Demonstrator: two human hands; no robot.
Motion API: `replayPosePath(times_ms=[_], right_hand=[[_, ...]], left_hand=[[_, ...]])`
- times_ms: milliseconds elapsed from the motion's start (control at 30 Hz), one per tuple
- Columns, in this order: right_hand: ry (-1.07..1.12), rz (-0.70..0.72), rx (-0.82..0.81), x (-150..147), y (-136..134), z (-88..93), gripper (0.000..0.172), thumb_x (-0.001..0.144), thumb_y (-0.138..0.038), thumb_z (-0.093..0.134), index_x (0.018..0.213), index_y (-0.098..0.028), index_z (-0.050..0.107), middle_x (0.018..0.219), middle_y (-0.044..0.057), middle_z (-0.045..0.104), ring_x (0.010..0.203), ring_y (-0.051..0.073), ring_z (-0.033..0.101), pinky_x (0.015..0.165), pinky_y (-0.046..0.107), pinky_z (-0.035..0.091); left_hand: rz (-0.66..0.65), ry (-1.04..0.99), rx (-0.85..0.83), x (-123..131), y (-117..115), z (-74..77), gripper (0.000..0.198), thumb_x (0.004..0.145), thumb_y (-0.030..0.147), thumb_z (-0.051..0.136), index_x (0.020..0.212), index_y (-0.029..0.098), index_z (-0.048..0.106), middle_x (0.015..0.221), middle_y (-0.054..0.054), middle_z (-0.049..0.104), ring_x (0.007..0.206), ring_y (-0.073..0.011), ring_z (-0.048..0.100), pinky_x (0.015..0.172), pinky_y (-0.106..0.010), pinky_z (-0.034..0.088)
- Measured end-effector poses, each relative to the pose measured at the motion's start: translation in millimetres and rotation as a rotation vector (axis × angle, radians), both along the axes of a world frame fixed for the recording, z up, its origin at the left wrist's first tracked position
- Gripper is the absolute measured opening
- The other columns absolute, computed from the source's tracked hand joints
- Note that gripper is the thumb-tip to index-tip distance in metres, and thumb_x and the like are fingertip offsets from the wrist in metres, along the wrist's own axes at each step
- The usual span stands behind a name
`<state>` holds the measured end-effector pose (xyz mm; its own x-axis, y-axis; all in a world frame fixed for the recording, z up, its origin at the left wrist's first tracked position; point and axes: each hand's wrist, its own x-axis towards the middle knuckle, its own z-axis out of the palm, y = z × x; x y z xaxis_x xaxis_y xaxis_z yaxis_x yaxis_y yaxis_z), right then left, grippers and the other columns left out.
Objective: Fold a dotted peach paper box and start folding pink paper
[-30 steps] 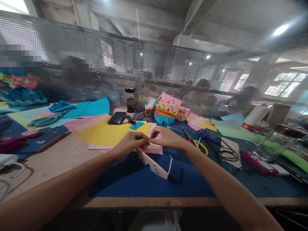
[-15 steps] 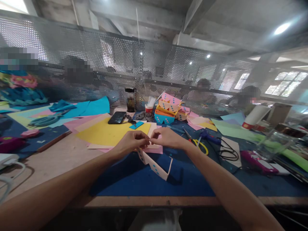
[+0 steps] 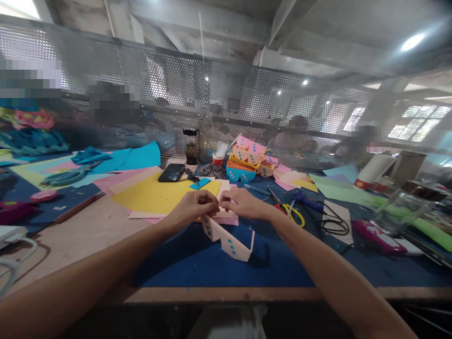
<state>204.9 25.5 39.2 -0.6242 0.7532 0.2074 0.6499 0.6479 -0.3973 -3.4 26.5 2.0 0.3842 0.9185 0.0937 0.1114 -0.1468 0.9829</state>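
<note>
Pale pink paper glasses [image 3: 229,244] with blue dots hang below my hands, over the dark blue mat [image 3: 176,270]. My left hand [image 3: 197,205] is closed, its fingers curled over the near end of the glasses' band. My right hand [image 3: 242,203] is closed in a pinch at my left fingertips; what sits between its fingers is too small to make out. Beneath and behind both hands lie stacked sheets of yellow paper [image 3: 151,195] and pink paper. A small blue paper piece [image 3: 200,183] lies on the stack.
Finished-looking paper glasses [image 3: 241,174] are piled at the back. Scissors with yellow handles [image 3: 298,215] and a blue glue gun [image 3: 307,201] lie right. A black phone [image 3: 171,173], a dark-lidded jar [image 3: 191,147] and teal scissors [image 3: 68,176] are further left. A glass jar [image 3: 402,214] stands far right.
The paper glasses have turned a little, so their dotted front faces me more and the far corner has shifted right. Both hands stay nearly in place, fingertips close together.
</note>
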Motion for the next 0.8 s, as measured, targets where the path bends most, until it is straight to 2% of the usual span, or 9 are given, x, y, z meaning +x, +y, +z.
replayPosePath(times_ms=[167,267,433,533,633,800], right_hand=[[0.086,0.022,-0.045,3.4,4.6,-4.3,0.014,0.095,-0.015,0.058,0.091,-0.018,0.071,0.086,0.0,0.073,0.086,0.015,0.062,0.079,0.025,0.04],[0.166,0.027,-0.062,8.3,9.7,-6.0,0.022,0.1,-0.019,0.05,0.097,-0.019,0.072,0.097,0.001,0.076,0.092,0.015,0.067,0.084,0.025,0.045],[0.29,-0.092,0.042,24.4,7.4,0.1,0.022,0.1,-0.027,0.052,0.108,-0.018,0.071,0.106,0.005,0.075,0.097,0.018,0.067,0.087,0.029,0.046],[0.323,-0.164,0.126,35.0,-10.3,9.6,0.019,0.098,-0.029,0.057,0.105,-0.018,0.071,0.106,0.006,0.073,0.097,0.019,0.064,0.086,0.031,0.045],[0.341,-0.186,0.149,42.2,-39.0,17.1,0.019,0.099,-0.032,0.057,0.103,-0.019,0.071,0.1,0.004,0.074,0.088,0.018,0.065,0.08,0.029,0.046],[0.327,-0.116,0.016,48.7,-82.1,13.0,0.021,0.1,-0.036,0.058,0.105,-0.022,0.073,0.101,0.002,0.073,0.092,0.017,0.065,0.081,0.026,0.047]], left_hand=[[0.006,-0.017,0.01,-1.4,2.6,-1.6,0.026,0.072,0.033,0.08,0.088,0.016,0.07,0.08,-0.006,0.078,0.071,-0.0185,0.071,0.073,-0.033,0.057],[0.026,-0.025,0.003,-2.1,4.9,-1.9,0.028,0.07,0.036,0.081,0.085,0.015,0.069,0.077,-0.006,0.077,0.065,-0.0176,0.069,0.068,-0.032,0.056],[0.071,-0.046,-0.015,-2.6,7.3,-2.5,0.033,0.067,0.04,0.083,0.082,0.016,0.068,0.075,-0.005,0.076,0.066,-0.0191,0.07,0.069,-0.034,0.058],[0.105,-0.05,-0.019,-4.5,9.7,-3.0,0.035,0.065,0.042,0.084,0.082,0.016,0.068,0.076,-0.005,0.076,0.066,-0.0191,0.07,0.069,-0.034,0.058],[0.143,-0.047,-0.027,-6.9,13.2,-3.5,0.036,0.064,0.042,0.085,0.082,0.016,0.068,0.077,-0.005,0.076,0.067,-0.0191,0.07,0.069,-0.034,0.058],[0.186,-0.037,-0.048,-9.2,14.6,-1.4,0.04,0.063,0.044,0.084,0.085,0.015,0.069,0.079,-0.007,0.076,0.073,-0.0217,0.071,0.068,-0.033,0.056]])
